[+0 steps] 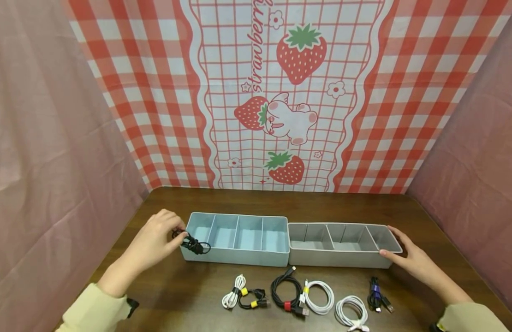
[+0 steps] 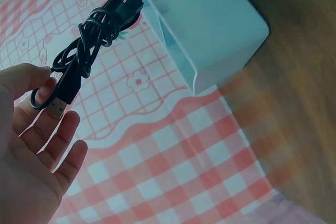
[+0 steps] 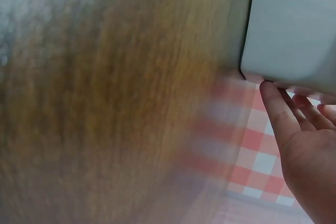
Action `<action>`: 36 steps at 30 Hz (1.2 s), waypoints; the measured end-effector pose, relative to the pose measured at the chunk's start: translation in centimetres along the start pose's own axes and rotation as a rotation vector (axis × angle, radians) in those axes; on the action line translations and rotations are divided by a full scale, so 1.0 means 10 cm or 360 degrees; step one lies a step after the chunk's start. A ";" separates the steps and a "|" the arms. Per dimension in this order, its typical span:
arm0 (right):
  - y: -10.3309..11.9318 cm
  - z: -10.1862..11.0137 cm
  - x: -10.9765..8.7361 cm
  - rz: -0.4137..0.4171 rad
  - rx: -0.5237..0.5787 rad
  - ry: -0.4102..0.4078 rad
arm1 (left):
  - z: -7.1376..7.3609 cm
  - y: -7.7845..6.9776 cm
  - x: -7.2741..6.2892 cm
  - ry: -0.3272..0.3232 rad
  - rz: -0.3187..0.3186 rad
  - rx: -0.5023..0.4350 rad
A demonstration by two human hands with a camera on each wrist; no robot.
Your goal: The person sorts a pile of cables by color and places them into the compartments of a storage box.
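A coiled black USB cable [image 1: 193, 244] hangs from my left hand [image 1: 158, 237], which pinches it between thumb and finger. This cable is in front of the left end of the light-blue divided box [image 1: 247, 256]; in the left wrist view its metal plug [image 2: 56, 107] shows beside the fingers. At the right end of the grey divided box [image 1: 339, 260], my right hand [image 1: 413, 260] rests against the rim. Its thumb lies at the front corner and its fingers at the back one. The right wrist view has the fingers [image 3: 283, 116] fairly straight against the box end.
The two boxes stand end to end on the brown table [image 1: 177, 295]. Before them lie a white cable [image 1: 230, 299], a short black cable [image 1: 252, 299], a larger black cable [image 1: 276, 295], white coils [image 1: 328, 295] [image 1: 351, 313] and a purple-tied black cable [image 1: 376, 295]. A strawberry-print cloth [image 1: 260, 138] hangs behind.
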State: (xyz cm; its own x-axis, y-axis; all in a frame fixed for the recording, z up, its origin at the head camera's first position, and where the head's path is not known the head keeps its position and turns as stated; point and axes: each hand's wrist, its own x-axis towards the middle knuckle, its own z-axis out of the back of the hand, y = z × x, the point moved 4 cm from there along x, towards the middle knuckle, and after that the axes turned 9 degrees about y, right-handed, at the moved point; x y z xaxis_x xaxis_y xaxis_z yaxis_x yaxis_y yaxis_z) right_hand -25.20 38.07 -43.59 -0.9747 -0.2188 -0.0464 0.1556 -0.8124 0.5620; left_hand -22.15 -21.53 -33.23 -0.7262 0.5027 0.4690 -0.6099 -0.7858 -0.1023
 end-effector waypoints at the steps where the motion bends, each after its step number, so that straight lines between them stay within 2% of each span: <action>1: 0.00 0.00 0.00 0.0002 0.0000 -0.0002 | 0.01 0.01 0.01 -0.0013 -0.0010 0.0002; 4: 0.01 0.00 -0.01 0.0007 0.0012 0.0000 | 0.04 0.04 0.05 -0.0044 -0.0025 0.0011; 8: 0.01 0.00 -0.01 0.0008 0.0030 0.0013 | 0.05 0.09 0.09 -0.0044 0.0003 0.0007; 19: 0.00 -0.01 0.00 0.0022 0.0025 -0.0006 | 0.01 0.23 0.21 -0.0093 0.0059 0.0000; 25: -0.01 0.00 0.00 0.0021 0.0008 -0.0019 | -0.07 0.31 0.25 -0.0081 0.0095 -0.0009; 36: 0.00 -0.01 0.00 0.0022 0.0021 -0.0011 | -0.30 0.47 0.33 0.0049 0.0257 -0.0085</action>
State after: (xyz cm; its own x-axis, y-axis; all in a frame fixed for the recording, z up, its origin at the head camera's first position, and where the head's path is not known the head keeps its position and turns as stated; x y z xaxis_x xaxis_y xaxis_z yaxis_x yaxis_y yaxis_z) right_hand -25.18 38.01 -43.64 -0.9735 -0.2265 -0.0329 0.1672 -0.8020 0.5734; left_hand -28.36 -22.43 -34.80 -0.8252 0.3827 0.4154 -0.4997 -0.8375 -0.2212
